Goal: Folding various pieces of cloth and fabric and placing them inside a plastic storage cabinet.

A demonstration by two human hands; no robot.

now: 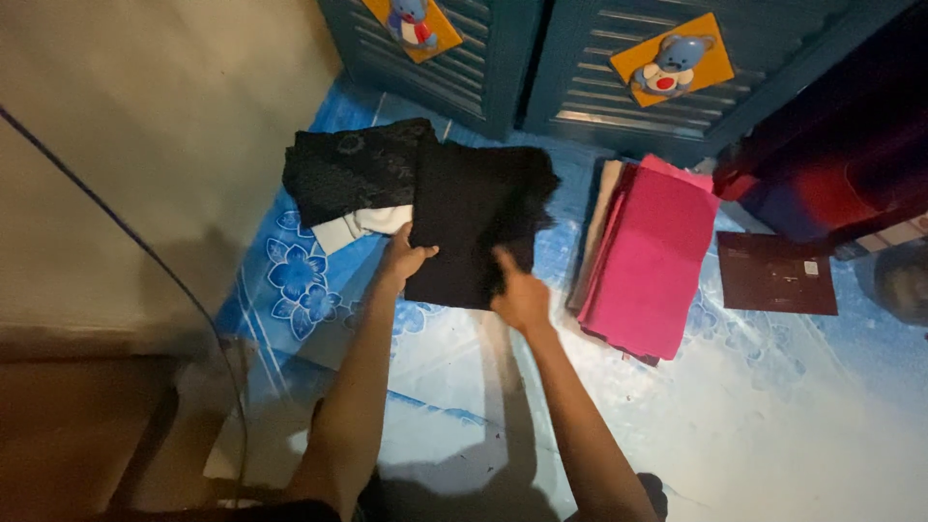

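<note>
From the head camera, the person's two bare arms reach forward over a blue floor mat (290, 280) printed with darker blue flowers; both hands meet on a folded black cloth (478, 217) that lies flat on the mat, in the middle of the view. The left hand (404, 259) grips the cloth's near left edge, fingers curled closed around it with the thumb on top; the right hand (522, 295) rests at the cloth's near right corner, loosely half open, its forefinger stretched out and pressing on the fabric, holding nothing.

Just left of the black cloth, and touching it, lies a dark patterned cloth (353, 174) folded over a white cloth (362, 227) whose edge peeps out beneath; to the right, apart from the black one, sits a stack of folded pink cloth (652, 256) with paler layers showing at its left side; further right a flat dark red square piece (776, 274) lies on the mat. Behind stand teal slatted cabinet doors (580, 68), each bearing an orange plaque with a blue bear (672, 63); a thin cable (126, 232) runs across the pale wall at left.
</note>
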